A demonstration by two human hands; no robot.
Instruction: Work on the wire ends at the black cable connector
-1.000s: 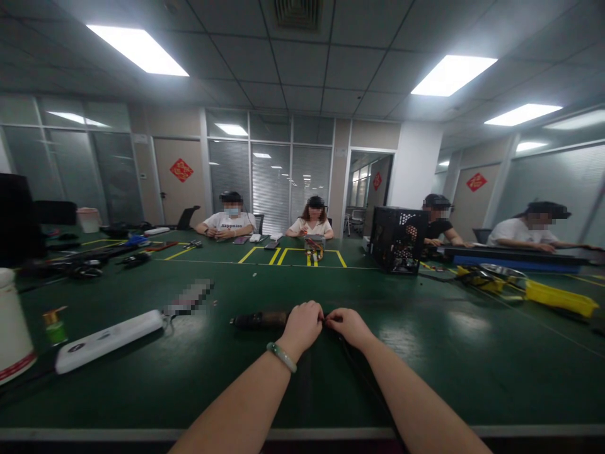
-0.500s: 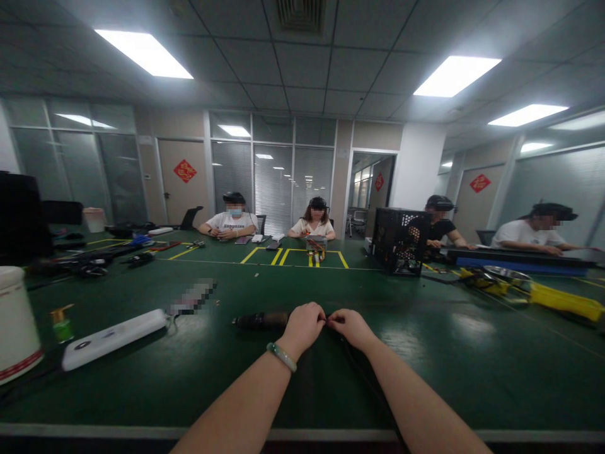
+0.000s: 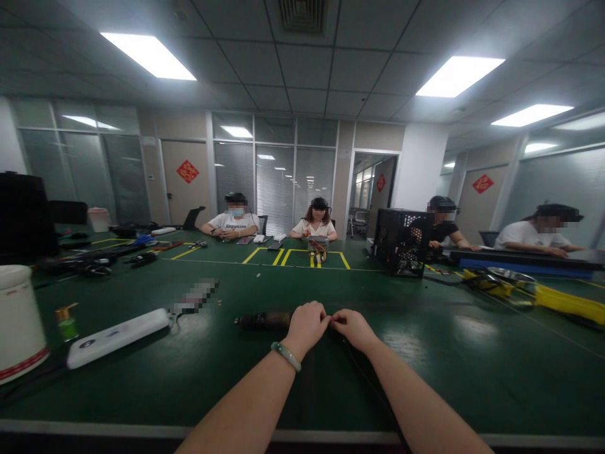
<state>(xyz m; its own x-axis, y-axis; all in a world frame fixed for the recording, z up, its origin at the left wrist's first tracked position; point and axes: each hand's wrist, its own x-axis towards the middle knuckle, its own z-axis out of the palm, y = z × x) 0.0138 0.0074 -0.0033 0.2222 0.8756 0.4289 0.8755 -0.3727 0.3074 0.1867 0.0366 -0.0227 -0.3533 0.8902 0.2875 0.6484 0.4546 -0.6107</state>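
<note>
A dark electric screwdriver (image 3: 265, 321) lies on its side on the green table, its tip pointing left. My left hand (image 3: 309, 325), with a bracelet at the wrist, covers the tool's rear end; its fingers are closed in a pinch, and what they hold is hidden. Close beside it, my right hand (image 3: 352, 328) is also pinched, its fingertips nearly meeting the left ones around the black cord's start. From under the right hand the cord (image 3: 373, 381) runs to the table's front edge.
At left stand a white power strip (image 3: 120, 337), a small green bottle (image 3: 67, 325) and a white tub (image 3: 21, 328). Across the table are a black computer case (image 3: 401, 243), a yellow strap-like item (image 3: 567, 304) and several seated people. Cables (image 3: 94, 261) lie back left.
The whole view has shifted slightly, so things sit a little further right. Both hands stay at the screwdriver's rear end, with only small finger movement.
</note>
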